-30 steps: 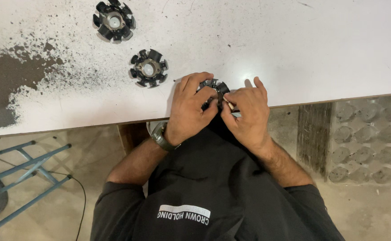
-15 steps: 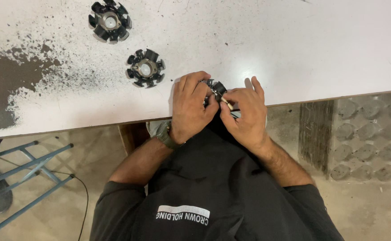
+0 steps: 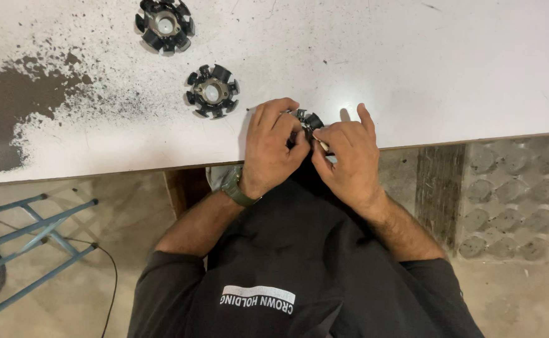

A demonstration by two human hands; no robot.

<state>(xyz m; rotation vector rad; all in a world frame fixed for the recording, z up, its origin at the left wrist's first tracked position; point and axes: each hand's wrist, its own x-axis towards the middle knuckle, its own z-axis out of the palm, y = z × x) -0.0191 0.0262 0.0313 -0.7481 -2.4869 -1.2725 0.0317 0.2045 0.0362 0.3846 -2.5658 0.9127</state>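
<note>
both hands (image 3: 274, 147) (image 3: 348, 156) closed around a small black toothed part (image 3: 309, 119) at the white table (image 3: 450, 69) edge

Person wore a dark, near-black top (image 3: 299, 269) filling the lower centre of the frame. Sleeves were pushed up: left sleeve (image 3: 161, 288) bunched at lower left, right sleeve (image 3: 437, 294) at lower right, forearms bare. A white rectangular printed label (image 3: 257, 299) with lettering sat on the fabric at bottom centre, reading upside down from this view. Left wrist carried an olive-green wristwatch (image 3: 237, 188) with a matching strap, just left of centre. Left hand (image 3: 274, 147) and right hand (image 3: 348, 156) were bare, no gloves, no rings visible.
</note>
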